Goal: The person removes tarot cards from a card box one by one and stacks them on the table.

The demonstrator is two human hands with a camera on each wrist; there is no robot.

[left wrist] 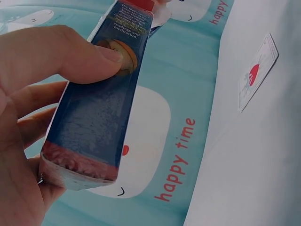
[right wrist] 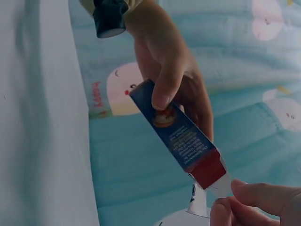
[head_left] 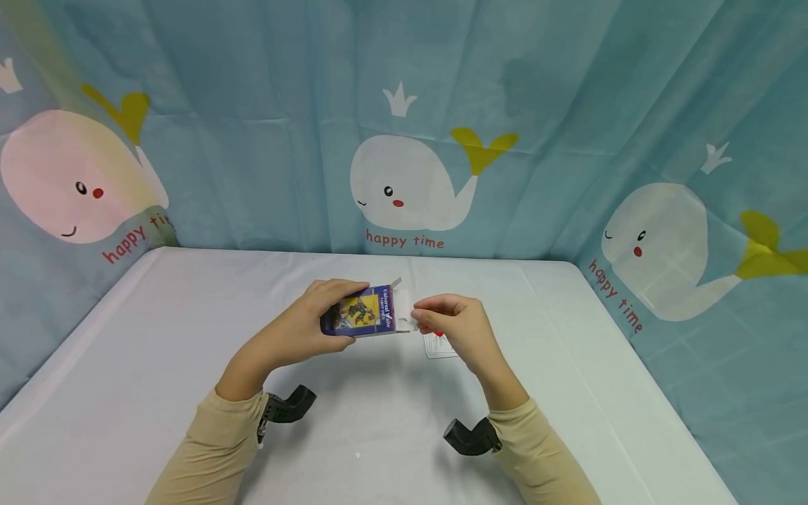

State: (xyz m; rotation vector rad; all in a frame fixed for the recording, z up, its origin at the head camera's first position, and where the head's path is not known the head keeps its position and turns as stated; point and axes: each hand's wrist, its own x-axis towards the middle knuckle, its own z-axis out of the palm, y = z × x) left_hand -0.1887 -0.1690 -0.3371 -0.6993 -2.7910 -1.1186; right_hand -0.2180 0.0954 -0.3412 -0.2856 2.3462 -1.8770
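Observation:
My left hand (head_left: pixel 307 317) grips a blue tarot card box (head_left: pixel 361 311) by its long edges, holding it above the table. In the left wrist view, the thumb lies across the narrow printed side of the box (left wrist: pixel 94 108). A pale end flap (head_left: pixel 402 306) stands out from the box's right end. My right hand (head_left: pixel 459 328) is at that end, thumb and forefinger pinching the flap's edge. The right wrist view shows those fingertips at the whitish flap (right wrist: pixel 222 186), beside a red side panel. Partly hidden below the right hand lies a small stack of cards (head_left: pixel 438 348).
A white cloth covers the table (head_left: pixel 353 435). Behind it and along the sides hangs a blue curtain (head_left: pixel 252 175) with whale prints. Each wrist carries a black camera mount, the left one (head_left: pixel 290 405) and the right one (head_left: pixel 472 438).

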